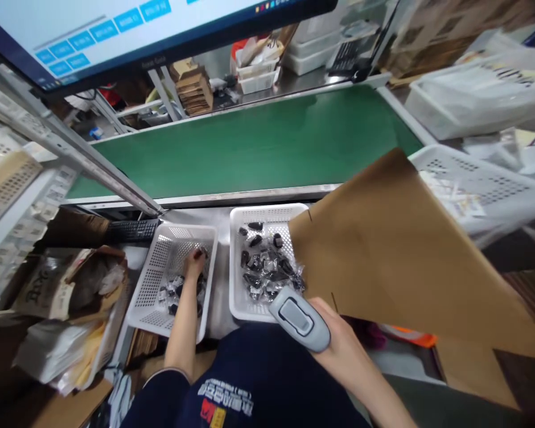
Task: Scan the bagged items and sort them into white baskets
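At lower centre, the right hand (339,339) grips a grey handheld scanner (299,318); the left hand (195,263) closes on small black packets (178,288) in the white perforated plastic basket (160,261).

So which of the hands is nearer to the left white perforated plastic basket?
Left. The left hand reaches inside the left white perforated plastic basket, among small black bagged parts. The right hand holds a grey handheld scanner beyond the neighbouring basket.
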Tool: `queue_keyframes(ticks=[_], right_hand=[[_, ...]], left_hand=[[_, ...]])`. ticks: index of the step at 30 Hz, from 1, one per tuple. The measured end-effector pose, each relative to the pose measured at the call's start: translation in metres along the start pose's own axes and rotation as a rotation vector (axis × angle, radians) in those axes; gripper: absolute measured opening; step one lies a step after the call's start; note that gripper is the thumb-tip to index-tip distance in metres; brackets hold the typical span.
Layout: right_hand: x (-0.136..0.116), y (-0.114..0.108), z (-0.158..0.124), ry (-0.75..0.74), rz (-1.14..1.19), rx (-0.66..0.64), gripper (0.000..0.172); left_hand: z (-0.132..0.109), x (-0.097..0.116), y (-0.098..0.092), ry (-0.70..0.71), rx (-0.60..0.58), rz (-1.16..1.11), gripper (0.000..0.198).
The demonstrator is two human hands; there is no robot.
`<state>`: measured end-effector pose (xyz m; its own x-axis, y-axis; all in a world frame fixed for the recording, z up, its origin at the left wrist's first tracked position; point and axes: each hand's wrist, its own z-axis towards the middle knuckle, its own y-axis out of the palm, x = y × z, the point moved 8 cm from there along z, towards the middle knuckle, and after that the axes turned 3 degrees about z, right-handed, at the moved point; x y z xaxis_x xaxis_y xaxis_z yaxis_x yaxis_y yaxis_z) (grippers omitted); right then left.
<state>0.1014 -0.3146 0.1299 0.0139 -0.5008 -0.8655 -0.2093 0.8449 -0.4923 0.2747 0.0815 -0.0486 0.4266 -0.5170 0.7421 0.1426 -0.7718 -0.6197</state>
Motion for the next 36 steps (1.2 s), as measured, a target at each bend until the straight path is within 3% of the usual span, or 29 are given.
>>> queue_keyframes(ticks=[3,5,9,12,19,22,24,26,28,32,34,36], right_hand=[[0.0,-0.002,0.004,0.014,-0.003,0.01,0.026],[-0.007,-0.003,0.01,-0.006,-0.011,0.012,0.028],[-0.021,-0.004,0.023,-0.016,-0.069,0.002,0.034],[-0.022,-0.007,0.027,0.058,-0.155,-0.016,0.043],[-0.024,-0.016,0.012,0.078,-0.163,-0.017,0.036],[-0.014,-0.021,-0.005,0.06,-0.106,0.028,0.021],[0.005,-0.023,-0.02,0.08,-0.069,0.072,0.022],[0.03,-0.022,-0.036,0.12,-0.029,0.106,0.03],[0.053,-0.016,-0.049,0.164,0.013,0.115,0.042],[0.064,-0.001,-0.054,0.203,0.023,0.082,0.046],[0.05,0.003,-0.047,0.17,0.017,0.069,0.041],[0.032,0.004,-0.037,0.121,0.017,0.068,0.034]], left_hand=[[-0.012,0.02,-0.002,0.024,0.011,-0.269,0.038],[-0.028,0.039,0.007,0.028,-0.046,-0.432,0.048],[-0.075,0.08,0.049,-0.038,-0.309,-0.84,0.06],[-0.105,0.101,0.074,-0.096,-0.461,-0.952,0.061],[-0.135,0.115,0.098,0.027,-0.593,-0.758,0.059],[-0.142,0.125,0.094,0.232,-0.617,-0.55,0.051],[-0.134,0.128,0.075,0.427,-0.484,-0.266,0.047],[-0.11,0.117,0.043,0.496,-0.243,0.065,0.045],[-0.079,0.087,0.01,0.393,-0.087,0.308,0.047],[-0.032,0.02,-0.023,0.191,-0.144,0.427,0.035],[-0.021,0.0,-0.028,0.152,-0.174,0.398,0.027],[-0.015,-0.007,-0.032,0.127,-0.161,0.332,0.021]])
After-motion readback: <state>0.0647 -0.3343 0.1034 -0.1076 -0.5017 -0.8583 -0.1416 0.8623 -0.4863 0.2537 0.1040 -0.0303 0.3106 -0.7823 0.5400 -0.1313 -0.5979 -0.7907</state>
